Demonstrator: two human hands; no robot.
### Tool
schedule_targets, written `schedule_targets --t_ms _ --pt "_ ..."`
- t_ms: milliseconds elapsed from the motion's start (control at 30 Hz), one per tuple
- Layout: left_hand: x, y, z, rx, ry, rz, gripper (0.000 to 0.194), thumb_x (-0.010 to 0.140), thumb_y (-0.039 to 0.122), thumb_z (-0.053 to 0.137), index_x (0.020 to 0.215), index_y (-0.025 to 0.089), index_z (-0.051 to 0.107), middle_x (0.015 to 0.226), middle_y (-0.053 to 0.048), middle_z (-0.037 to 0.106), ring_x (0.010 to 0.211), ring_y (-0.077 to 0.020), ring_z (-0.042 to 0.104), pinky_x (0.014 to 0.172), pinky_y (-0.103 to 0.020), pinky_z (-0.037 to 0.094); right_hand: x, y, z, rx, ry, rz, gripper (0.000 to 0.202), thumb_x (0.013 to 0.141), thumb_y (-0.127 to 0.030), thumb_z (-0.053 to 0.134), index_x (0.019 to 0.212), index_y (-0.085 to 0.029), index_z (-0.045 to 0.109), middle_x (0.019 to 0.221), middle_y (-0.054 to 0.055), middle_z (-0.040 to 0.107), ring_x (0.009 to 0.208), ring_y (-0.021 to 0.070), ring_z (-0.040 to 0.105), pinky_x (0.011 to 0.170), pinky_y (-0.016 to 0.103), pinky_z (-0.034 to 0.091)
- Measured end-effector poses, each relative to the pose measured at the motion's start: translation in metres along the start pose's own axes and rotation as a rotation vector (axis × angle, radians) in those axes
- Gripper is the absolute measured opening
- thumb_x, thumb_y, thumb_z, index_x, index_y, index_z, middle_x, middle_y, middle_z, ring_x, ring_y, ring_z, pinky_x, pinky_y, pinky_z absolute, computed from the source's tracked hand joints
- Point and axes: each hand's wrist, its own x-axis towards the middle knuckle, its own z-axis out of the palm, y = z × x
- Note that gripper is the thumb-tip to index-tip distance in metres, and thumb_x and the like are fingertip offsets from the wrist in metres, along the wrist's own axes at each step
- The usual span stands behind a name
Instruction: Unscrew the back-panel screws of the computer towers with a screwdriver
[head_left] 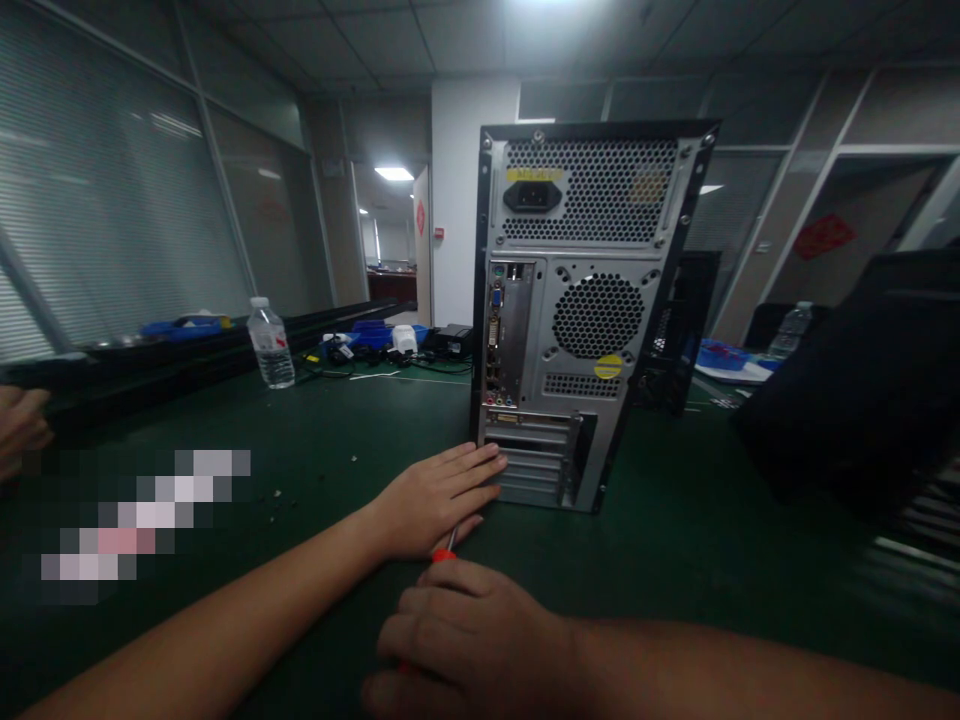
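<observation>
A computer tower (517,330) stands upright with its metal back panel facing me. My left hand (442,495) lies with fingers stretched out, and its fingertips reach the lower left edge of that panel, by the expansion slot covers (529,460). Closer to me, my right hand (472,640) is closed around the red handle of a screwdriver (444,555). The metal shaft points up toward my left hand; its tip is hidden behind that hand.
Small screws (277,493) lie on the green tabletop (337,430). A water bottle (271,345) stands at the left, with cables and blue trays (371,333) behind. Another person's hand (21,430) shows at the left edge. A dark case (855,380) is at the right.
</observation>
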Motion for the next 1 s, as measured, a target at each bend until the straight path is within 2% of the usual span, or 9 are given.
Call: schedule_targets --t_ms 100,167,267,333,433,533,633,767,1000 --pt "0.000 0.001 -0.001 0.002 0.003 0.000 0.038 0.094 0.027 0.049 0.129 0.014 0.056 0.151 -0.010 0.045 0.145 -0.0265 0.035 0.116 -0.046 0.040 -0.002 -0.001 0.002 -0.014 -0.019 -0.004 0.022 0.101 -0.037 0.050 0.109 -0.017 0.058 0.117 -0.001 0.060 0.105 0.0127 0.051 0.084 0.028 0.042" --pt "0.000 0.001 -0.001 0.001 0.005 0.002 0.038 0.094 0.027 0.049 0.128 0.014 0.057 0.151 -0.010 0.045 0.145 -0.0268 0.035 0.116 -0.046 0.040 -0.005 -0.002 0.005 -0.004 -0.007 0.006 0.023 0.101 -0.038 0.051 0.108 -0.018 0.058 0.116 -0.002 0.060 0.104 0.0126 0.052 0.082 0.028 0.043" --pt "0.000 0.001 -0.001 -0.002 0.001 0.005 0.038 0.094 0.027 0.048 0.129 0.013 0.056 0.151 -0.010 0.045 0.145 -0.0270 0.035 0.117 -0.047 0.040 -0.006 -0.002 0.008 0.029 0.040 0.020 0.021 0.102 -0.036 0.047 0.100 -0.018 0.058 0.102 -0.003 0.062 0.090 0.0122 0.055 0.074 0.027 0.042" --pt "-0.001 0.000 0.000 -0.007 -0.007 0.007 0.039 0.093 0.027 0.048 0.129 0.013 0.056 0.151 -0.010 0.044 0.146 -0.0271 0.033 0.117 -0.047 0.039 -0.005 -0.003 0.007 0.049 0.114 0.042 0.030 0.105 -0.034 0.038 0.089 -0.016 0.057 0.086 -0.002 0.061 0.075 0.0109 0.052 0.066 0.026 0.039" --pt "-0.001 0.000 0.000 -0.011 -0.018 0.009 0.040 0.093 0.027 0.048 0.130 0.013 0.055 0.152 -0.011 0.042 0.146 -0.0276 0.032 0.118 -0.048 0.038 -0.003 -0.004 0.005 0.052 0.214 0.111 0.043 0.106 -0.032 0.032 0.070 -0.016 0.048 0.064 -0.002 0.049 0.059 0.0098 0.042 0.057 0.025 0.032" --pt "-0.001 0.000 -0.001 -0.007 -0.022 0.010 0.040 0.094 0.027 0.047 0.130 0.013 0.055 0.153 -0.011 0.042 0.147 -0.0276 0.031 0.117 -0.048 0.038 -0.004 -0.004 0.007 0.010 0.236 0.133 0.036 0.104 -0.035 0.039 0.074 -0.017 0.048 0.063 -0.003 0.046 0.059 0.0117 0.040 0.057 0.027 0.028" --pt "-0.001 0.000 -0.002 -0.006 -0.018 0.008 0.040 0.094 0.027 0.047 0.130 0.013 0.055 0.152 -0.010 0.042 0.147 -0.0269 0.032 0.118 -0.047 0.038 -0.007 -0.002 0.011 -0.001 0.206 0.087 0.015 0.099 -0.039 0.049 0.102 -0.025 0.054 0.080 -0.004 0.055 0.069 0.0138 0.045 0.061 0.028 0.031" --pt "0.000 0.001 -0.003 -0.010 -0.015 0.003 0.039 0.094 0.027 0.047 0.129 0.013 0.056 0.152 -0.010 0.043 0.146 -0.0270 0.033 0.118 -0.046 0.038 -0.011 0.000 0.013 0.041 0.066 -0.014 0.019 0.098 -0.036 0.057 0.112 -0.024 0.056 0.101 -0.005 0.060 0.086 0.0124 0.052 0.069 0.028 0.038" --pt "0.000 0.001 -0.004 -0.037 -0.024 -0.001 0.041 0.093 0.026 0.048 0.131 0.013 0.055 0.152 -0.012 0.043 0.147 -0.0274 0.032 0.118 -0.047 0.037 -0.015 0.000 0.012 0.030 -0.100 -0.034 0.021 0.090 -0.036 0.069 0.107 -0.024 0.063 0.078 -0.005 0.055 0.065 0.0138 0.042 0.057 0.028 0.026"
